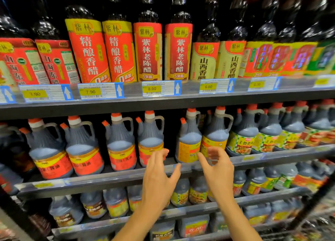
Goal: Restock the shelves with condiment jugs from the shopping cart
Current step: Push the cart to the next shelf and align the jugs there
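Both hands empty, fingers loosely spread. Left hand [160, 177] sits just below-left of the dark plastic condiment jug with yellow label and orange cap [188, 146], right hand [218, 168] just below-right. The jug stands upright on the grey metal middle shelf [108, 179]. Right thumb possibly touching the jug; too blurred to tell.

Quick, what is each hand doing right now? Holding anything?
Left hand: open, fingers spread, holding nothing.
Right hand: open, fingers loosely curved, holding nothing.
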`<action>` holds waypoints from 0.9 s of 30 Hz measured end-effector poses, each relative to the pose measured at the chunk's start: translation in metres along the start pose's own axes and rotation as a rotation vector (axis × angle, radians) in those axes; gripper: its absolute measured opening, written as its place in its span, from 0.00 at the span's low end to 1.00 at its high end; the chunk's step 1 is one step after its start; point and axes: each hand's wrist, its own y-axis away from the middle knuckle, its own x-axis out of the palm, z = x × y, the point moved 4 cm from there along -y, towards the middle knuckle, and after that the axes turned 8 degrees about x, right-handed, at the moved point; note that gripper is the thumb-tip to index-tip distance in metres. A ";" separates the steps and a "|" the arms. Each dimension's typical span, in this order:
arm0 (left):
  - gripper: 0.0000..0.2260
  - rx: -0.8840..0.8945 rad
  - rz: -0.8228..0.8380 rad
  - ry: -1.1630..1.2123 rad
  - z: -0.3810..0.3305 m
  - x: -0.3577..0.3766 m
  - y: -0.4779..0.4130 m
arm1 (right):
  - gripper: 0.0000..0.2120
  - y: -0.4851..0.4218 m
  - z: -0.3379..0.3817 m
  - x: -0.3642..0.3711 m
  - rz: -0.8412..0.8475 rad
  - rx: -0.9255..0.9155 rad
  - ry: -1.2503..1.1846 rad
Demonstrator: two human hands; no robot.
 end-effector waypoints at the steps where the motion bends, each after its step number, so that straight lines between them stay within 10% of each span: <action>1: 0.25 -0.026 0.046 0.026 -0.007 0.013 -0.003 | 0.16 -0.007 -0.007 -0.009 -0.039 0.037 -0.008; 7: 0.48 -0.219 0.209 -0.018 -0.018 0.068 -0.022 | 0.46 -0.052 -0.039 -0.020 -0.045 0.148 0.087; 21: 0.26 -0.236 0.138 -0.018 0.004 0.083 -0.041 | 0.25 -0.074 -0.043 -0.022 0.334 0.035 0.003; 27: 0.35 -0.277 0.091 -0.105 0.000 0.080 -0.042 | 0.39 -0.074 -0.046 -0.022 0.213 0.065 0.018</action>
